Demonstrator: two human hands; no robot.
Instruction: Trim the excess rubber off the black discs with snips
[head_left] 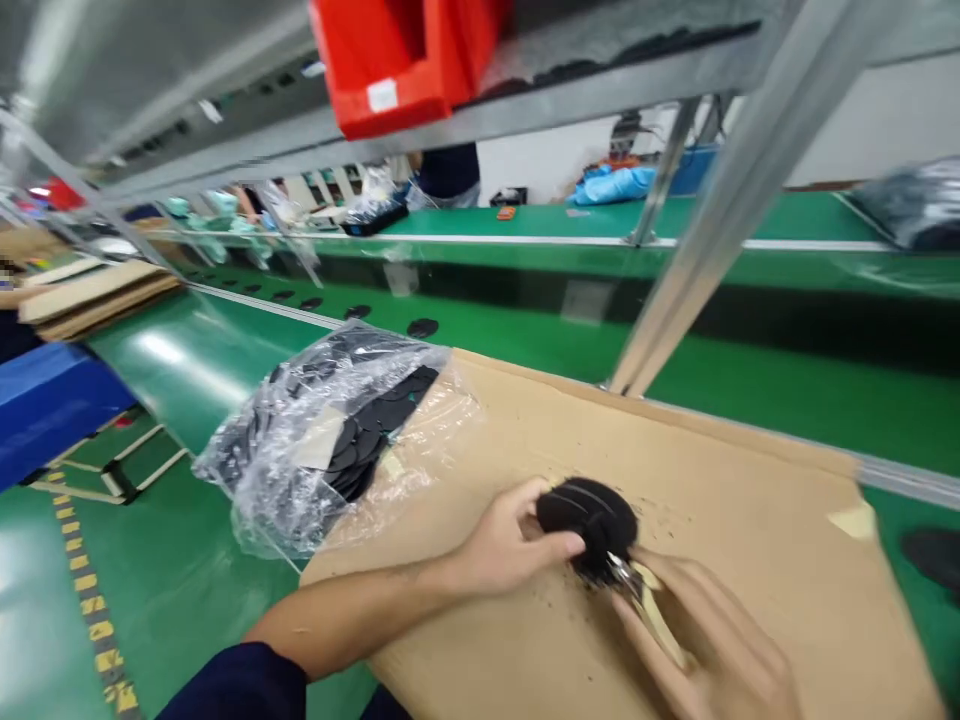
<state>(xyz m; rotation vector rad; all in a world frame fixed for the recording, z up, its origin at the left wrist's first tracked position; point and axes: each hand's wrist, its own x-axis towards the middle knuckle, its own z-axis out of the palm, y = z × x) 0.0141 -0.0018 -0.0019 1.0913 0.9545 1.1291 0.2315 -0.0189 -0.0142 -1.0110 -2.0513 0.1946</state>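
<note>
My left hand (501,545) pinches a small stack of round black foam pads (589,520) and holds it just above a brown cardboard sheet (750,520). My right hand (712,640) grips a pair of metal tweezers (628,578) whose tip touches the lower edge of the black pads. Small black crumbs lie on the cardboard around the pads. A clear plastic bag (322,430) full of more black round pads lies at the cardboard's left end, a short way from my left hand.
A green conveyor belt (525,340) runs behind the cardboard with single black discs (422,327) on it. A slanted metal frame post (697,230) rises at the far edge. A red bin (397,60) sits on the shelf overhead. Stacked cardboard (97,295) lies far left.
</note>
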